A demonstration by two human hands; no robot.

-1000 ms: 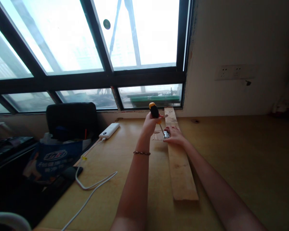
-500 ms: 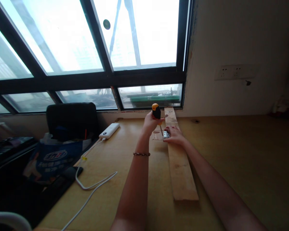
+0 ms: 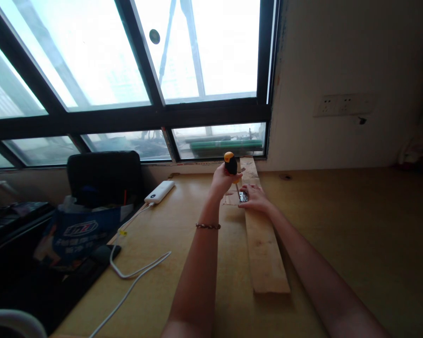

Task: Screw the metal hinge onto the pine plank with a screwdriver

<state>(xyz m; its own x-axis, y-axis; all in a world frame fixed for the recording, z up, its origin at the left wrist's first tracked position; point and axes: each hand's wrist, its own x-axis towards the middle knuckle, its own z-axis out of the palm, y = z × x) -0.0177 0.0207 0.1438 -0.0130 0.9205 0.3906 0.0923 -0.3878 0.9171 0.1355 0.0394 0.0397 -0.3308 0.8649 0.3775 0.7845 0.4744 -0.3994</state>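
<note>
My left hand (image 3: 223,180) is wrapped round the black and yellow handle of a screwdriver (image 3: 230,163). Its shaft points down to a small shiny metal piece, perhaps a hinge (image 3: 243,196). My right hand (image 3: 255,198) grips that metal piece from the right, thumb and fingers at its edges, against a wooden board (image 3: 267,253). The board lies lengthwise on the table, its far end near the window. Beside the metal piece, on the left, is a flat clear packet (image 3: 230,199). The exact meeting point of tip and metal is too small to make out.
A white power bank (image 3: 160,191) with a white cable (image 3: 141,273) lies on the table (image 3: 341,234) to the left. Past the table's left edge are a black chair (image 3: 104,173) and a blue bag (image 3: 79,234). A window and a wall with sockets (image 3: 341,105) stand behind.
The screwdriver handle has shifted slightly right and its tilt has changed a little. The metal piece appears turned slightly under my right hand. The board stays in place.
</note>
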